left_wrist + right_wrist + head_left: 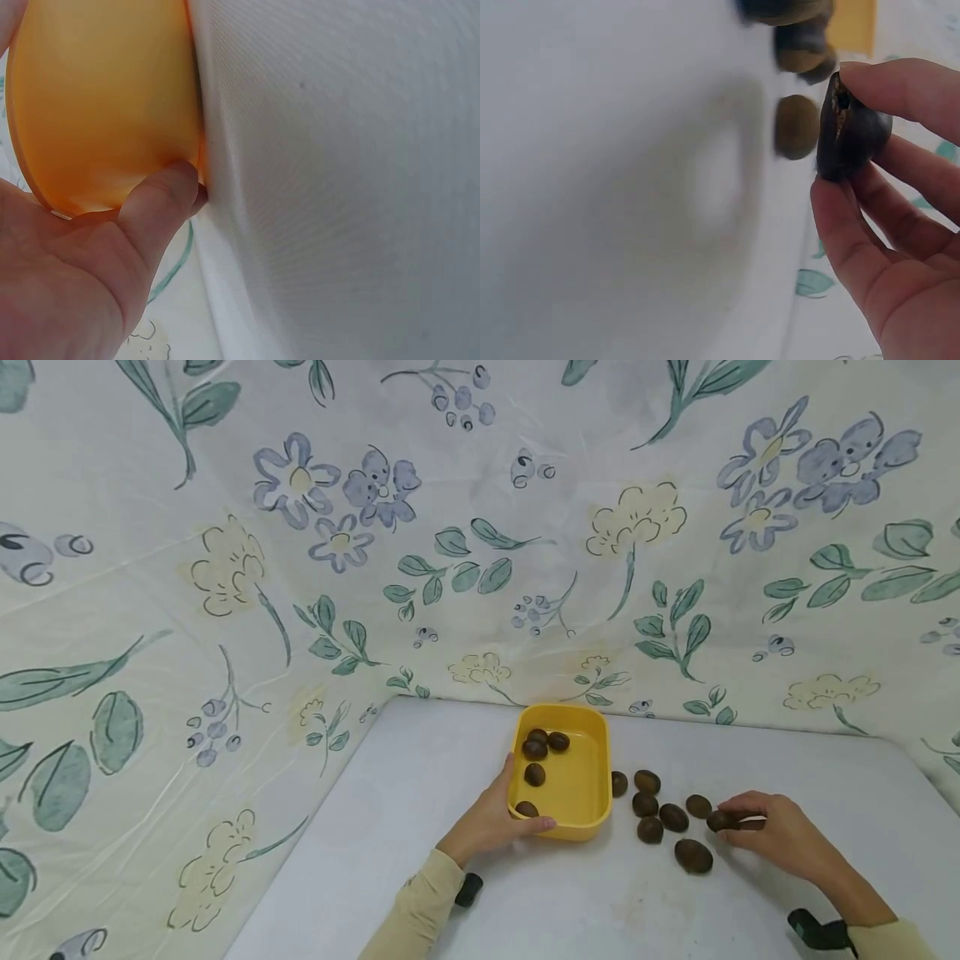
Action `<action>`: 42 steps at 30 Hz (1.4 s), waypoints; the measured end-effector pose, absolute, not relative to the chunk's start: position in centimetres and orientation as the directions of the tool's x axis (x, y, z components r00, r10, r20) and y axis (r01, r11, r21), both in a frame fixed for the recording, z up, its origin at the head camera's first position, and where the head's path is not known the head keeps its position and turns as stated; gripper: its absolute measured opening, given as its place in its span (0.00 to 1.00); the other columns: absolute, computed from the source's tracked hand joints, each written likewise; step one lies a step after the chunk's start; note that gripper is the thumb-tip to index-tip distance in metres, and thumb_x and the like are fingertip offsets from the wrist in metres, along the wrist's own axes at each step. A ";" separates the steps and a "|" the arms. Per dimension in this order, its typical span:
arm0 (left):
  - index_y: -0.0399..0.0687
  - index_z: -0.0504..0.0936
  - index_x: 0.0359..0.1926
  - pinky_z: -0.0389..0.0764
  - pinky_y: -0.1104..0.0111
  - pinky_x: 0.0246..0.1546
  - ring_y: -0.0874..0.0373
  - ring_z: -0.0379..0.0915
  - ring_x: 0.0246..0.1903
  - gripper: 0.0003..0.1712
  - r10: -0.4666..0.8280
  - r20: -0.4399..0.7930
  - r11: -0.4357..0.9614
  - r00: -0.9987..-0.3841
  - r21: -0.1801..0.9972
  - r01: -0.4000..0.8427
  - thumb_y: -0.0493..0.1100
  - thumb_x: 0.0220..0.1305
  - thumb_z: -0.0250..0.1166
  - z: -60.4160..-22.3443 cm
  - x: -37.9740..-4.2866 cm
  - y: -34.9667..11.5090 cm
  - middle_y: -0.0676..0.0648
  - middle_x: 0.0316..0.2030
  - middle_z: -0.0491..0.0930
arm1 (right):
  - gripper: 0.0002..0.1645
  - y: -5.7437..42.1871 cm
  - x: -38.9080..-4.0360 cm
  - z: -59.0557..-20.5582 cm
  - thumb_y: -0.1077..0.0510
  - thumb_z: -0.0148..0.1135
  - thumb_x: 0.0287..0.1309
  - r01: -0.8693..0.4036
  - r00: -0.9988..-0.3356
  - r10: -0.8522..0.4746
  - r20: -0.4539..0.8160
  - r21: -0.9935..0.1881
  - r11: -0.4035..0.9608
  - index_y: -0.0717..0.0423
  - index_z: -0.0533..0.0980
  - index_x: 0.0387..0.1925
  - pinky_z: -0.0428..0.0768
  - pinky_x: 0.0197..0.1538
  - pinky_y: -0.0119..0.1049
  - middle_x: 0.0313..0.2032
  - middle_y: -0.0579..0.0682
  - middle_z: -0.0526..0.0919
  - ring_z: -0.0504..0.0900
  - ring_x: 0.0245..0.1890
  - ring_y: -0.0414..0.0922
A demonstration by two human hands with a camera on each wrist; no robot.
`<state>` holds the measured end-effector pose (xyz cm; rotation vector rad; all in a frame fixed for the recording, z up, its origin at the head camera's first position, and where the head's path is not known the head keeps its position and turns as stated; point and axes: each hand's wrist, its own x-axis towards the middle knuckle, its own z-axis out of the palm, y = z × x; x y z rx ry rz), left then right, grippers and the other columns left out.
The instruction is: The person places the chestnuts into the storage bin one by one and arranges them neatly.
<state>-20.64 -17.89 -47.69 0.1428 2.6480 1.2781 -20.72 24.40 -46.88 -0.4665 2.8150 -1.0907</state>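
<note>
A yellow plastic box (581, 777) stands at the middle of the table, with several dark brown chestnuts (535, 774) along its left side. My left hand (486, 820) grips the box at its near left corner, thumb along the near wall and fingers on the left side. To the right, my right hand (783, 833) pinches one chestnut (853, 135) between thumb and fingers. That chestnut has a split along one face in the right wrist view. Between the box and my right hand lie several loose chestnuts (673, 817).
The white table (555, 910) ends at a floral cloth (480, 577) behind and to the left. The nearest loose chestnut to me is a larger one (693, 857). Another chestnut (618, 783) lies right at the box's right wall.
</note>
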 end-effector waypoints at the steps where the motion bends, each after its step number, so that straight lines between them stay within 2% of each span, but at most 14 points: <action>1: 0.54 0.35 0.84 0.57 0.44 0.80 0.43 0.51 0.81 0.76 0.171 -0.136 0.623 -0.976 0.782 0.000 0.69 0.52 0.77 -47.7 -20.7 -17.9 0.42 0.83 0.48 | 0.23 24.3 -20.8 -46.6 0.59 0.77 0.54 -0.257 -0.949 -0.314 0.038 -0.672 0.695 0.66 0.84 0.50 0.89 0.47 0.37 0.46 0.56 0.88 0.84 0.42 0.34; 3: 0.53 0.35 0.84 0.57 0.44 0.80 0.43 0.51 0.81 0.76 0.171 -0.137 0.625 -0.976 0.780 0.001 0.69 0.52 0.77 -47.7 -20.7 -17.9 0.41 0.83 0.49 | 0.23 24.1 -20.9 -46.1 0.57 0.77 0.55 -0.263 -0.948 -0.315 0.046 -0.673 0.692 0.65 0.84 0.50 0.89 0.47 0.38 0.47 0.56 0.88 0.84 0.42 0.34; 7: 0.53 0.35 0.84 0.57 0.44 0.80 0.42 0.51 0.81 0.77 0.173 -0.134 0.622 -0.976 0.783 0.003 0.69 0.52 0.77 -47.7 -20.7 -17.9 0.41 0.83 0.49 | 0.24 23.3 -21.1 -45.1 0.56 0.77 0.56 -0.269 -0.946 -0.320 0.055 -0.682 0.680 0.66 0.83 0.51 0.89 0.48 0.38 0.48 0.58 0.87 0.87 0.47 0.49; 10: 0.52 0.35 0.84 0.57 0.44 0.80 0.43 0.51 0.81 0.77 0.173 -0.130 0.619 -0.976 0.785 0.005 0.69 0.52 0.78 -47.7 -20.7 -17.9 0.41 0.83 0.49 | 0.25 22.6 -21.3 -44.5 0.56 0.76 0.57 -0.280 -0.941 -0.332 0.061 -0.689 0.669 0.67 0.83 0.52 0.89 0.48 0.38 0.48 0.58 0.87 0.87 0.49 0.54; 19: 0.52 0.35 0.84 0.58 0.43 0.79 0.42 0.53 0.80 0.77 0.166 -0.135 0.622 -0.977 0.783 -0.003 0.68 0.52 0.78 -47.7 -20.7 -17.8 0.41 0.83 0.50 | 0.24 20.5 -22.2 -43.3 0.56 0.76 0.58 -0.347 -0.917 -0.379 0.120 -0.708 0.615 0.67 0.83 0.52 0.89 0.48 0.34 0.49 0.57 0.86 0.87 0.49 0.52; 30: 0.54 0.35 0.84 0.57 0.44 0.80 0.42 0.52 0.81 0.76 0.169 -0.134 0.635 -0.977 0.772 0.004 0.69 0.51 0.77 -47.8 -20.8 -17.8 0.41 0.83 0.50 | 0.28 17.0 -23.5 -41.5 0.54 0.76 0.59 -0.305 -0.933 -0.349 0.081 -0.690 0.657 0.65 0.81 0.57 0.89 0.50 0.40 0.53 0.61 0.86 0.86 0.52 0.56; 42: 0.52 0.35 0.84 0.57 0.44 0.80 0.42 0.51 0.81 0.77 0.185 -0.119 0.619 -0.976 0.785 0.021 0.68 0.52 0.78 -47.9 -20.9 -18.0 0.40 0.83 0.49 | 0.29 14.0 -24.9 -40.6 0.54 0.75 0.59 -0.307 -0.925 -0.372 0.078 -0.731 0.609 0.63 0.81 0.59 0.89 0.52 0.42 0.53 0.58 0.87 0.87 0.52 0.53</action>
